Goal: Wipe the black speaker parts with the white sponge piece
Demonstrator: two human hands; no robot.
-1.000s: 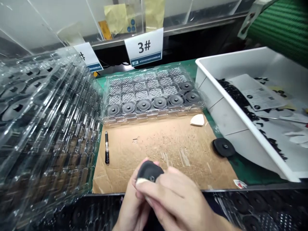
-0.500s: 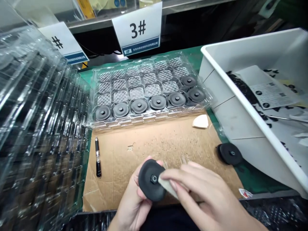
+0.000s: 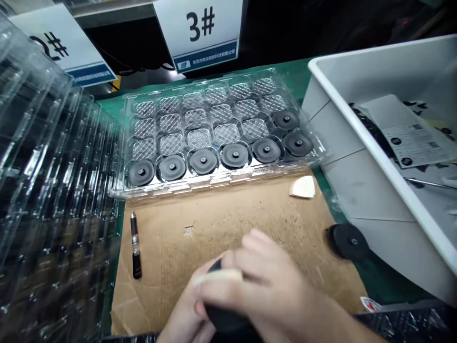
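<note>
Low over the cardboard, my left hand (image 3: 187, 307) grips a black rounded plastic disc (image 3: 228, 317), mostly covered by the fingers. My right hand (image 3: 264, 281), smeared by motion, closes on a white wedge-shaped pad (image 3: 217, 276) over the disc. Whether the pad touches the disc is hidden. A second white wedge (image 3: 303, 186) lies on the cardboard near the tray. Beyond my hands, a clear plastic tray (image 3: 185, 189) holds several similar black discs in its front row and one behind at the right. More discs (image 3: 349, 241) lie stacked at the right.
Cardboard (image 3: 171, 247) covers the green bench top (image 3: 293, 71). A pen (image 3: 135, 247) lies at its left. Stacked clear trays (image 3: 53, 181) rise on the left. A white bin (image 3: 360, 186) with papers and small black pieces stands right. A "3#" sign (image 3: 200, 33) hangs behind.
My right hand has swung across the disc to the left with the white wedge, now covering most of the disc. The disc has dropped lower and tilted. The view has shifted slightly.
</note>
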